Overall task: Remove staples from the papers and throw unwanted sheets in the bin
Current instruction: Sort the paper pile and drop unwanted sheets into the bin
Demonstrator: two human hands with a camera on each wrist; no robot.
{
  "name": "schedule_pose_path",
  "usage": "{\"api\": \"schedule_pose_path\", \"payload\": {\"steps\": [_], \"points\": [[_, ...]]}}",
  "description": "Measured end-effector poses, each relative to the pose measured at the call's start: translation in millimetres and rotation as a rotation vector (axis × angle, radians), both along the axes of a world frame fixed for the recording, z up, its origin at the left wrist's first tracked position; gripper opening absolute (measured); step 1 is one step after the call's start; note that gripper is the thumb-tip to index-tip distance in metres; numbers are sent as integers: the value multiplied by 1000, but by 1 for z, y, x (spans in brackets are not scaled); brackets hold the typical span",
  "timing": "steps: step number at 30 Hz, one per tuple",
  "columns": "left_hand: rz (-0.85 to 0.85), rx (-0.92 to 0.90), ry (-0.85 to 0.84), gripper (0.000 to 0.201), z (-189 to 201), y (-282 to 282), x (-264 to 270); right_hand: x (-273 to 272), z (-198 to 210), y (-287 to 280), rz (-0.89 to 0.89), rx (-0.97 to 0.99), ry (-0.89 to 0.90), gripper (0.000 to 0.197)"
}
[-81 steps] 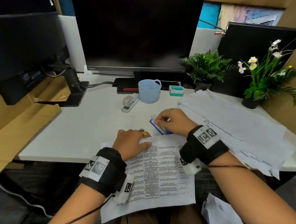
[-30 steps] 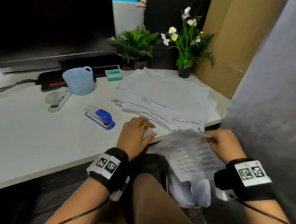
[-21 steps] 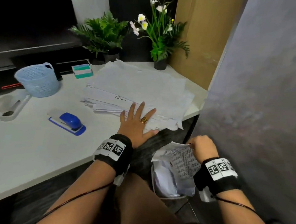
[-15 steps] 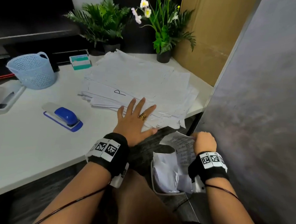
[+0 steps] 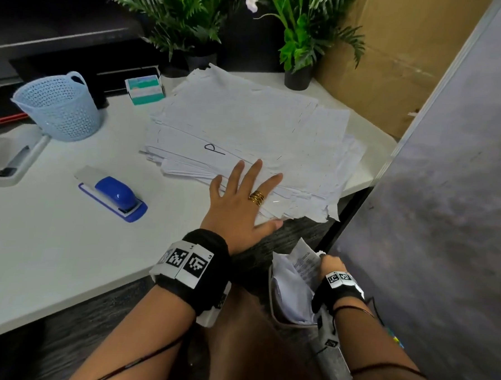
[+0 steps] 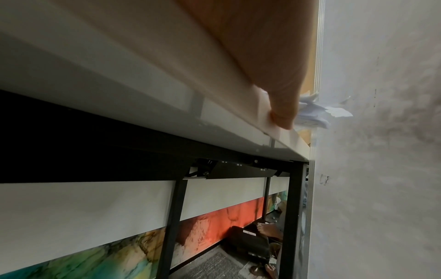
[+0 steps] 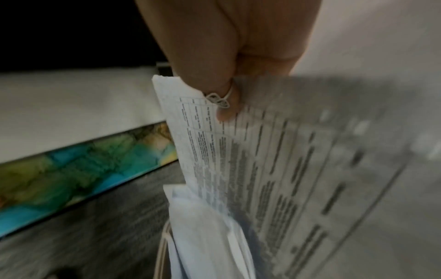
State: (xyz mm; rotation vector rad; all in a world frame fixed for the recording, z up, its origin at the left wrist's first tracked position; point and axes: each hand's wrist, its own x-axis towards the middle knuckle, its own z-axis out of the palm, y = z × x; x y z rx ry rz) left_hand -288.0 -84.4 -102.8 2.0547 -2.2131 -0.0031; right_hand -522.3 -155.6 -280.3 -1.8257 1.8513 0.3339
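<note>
My right hand (image 5: 329,263) (image 7: 229,83) pinches the top edge of a printed sheet (image 5: 305,264) (image 7: 274,169) and holds it down inside the bin (image 5: 277,316) beside the desk, among crumpled white papers (image 7: 205,236). My left hand (image 5: 243,201) lies flat with fingers spread on the near edge of the big paper stack (image 5: 247,125) on the white desk (image 5: 52,243). In the left wrist view its thumb (image 6: 284,113) rests on the desk edge, stack corners (image 6: 315,111) beyond. The blue staple remover (image 5: 115,194) lies on the desk left of that hand.
A grey stapler (image 5: 18,160), a light blue basket (image 5: 59,107) and a small green-white box (image 5: 144,88) stand at the back left. Two potted plants (image 5: 298,32) sit behind the stack. A grey partition wall (image 5: 446,200) closes off the right, close to the bin.
My view swung right from the desk centre to the bin. The right hand carried the printed sheet off the desk and down into the bin; the left hand let go and flattened onto the stack.
</note>
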Motion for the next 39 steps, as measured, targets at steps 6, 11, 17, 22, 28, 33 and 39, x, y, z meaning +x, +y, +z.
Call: {"api": "schedule_pose_path", "payload": {"steps": [6, 11, 17, 22, 28, 33, 39], "points": [[14, 1, 17, 77, -1, 0, -1, -2, -87, -6, 99, 227, 35, 53], [14, 0, 16, 77, 0, -1, -1, 24, -50, 10, 115, 174, 12, 82], [8, 8, 63, 79, 7, 0, 0, 52, 47, 22, 129, -140, -87, 38], [50, -42, 156, 86, 9, 5, 0, 58, 156, 60, 145, -453, -248, 33], [141, -95, 145, 87, 15, 15, -1, 61, 242, 87, 158, -803, -344, 36], [141, -61, 272, 82, 15, 16, 1, 84, 248, 26, 292, -870, -477, 31], [16, 74, 326, 83, 30, 27, 31, 101, 222, -20, 621, -410, -120, 73]]}}
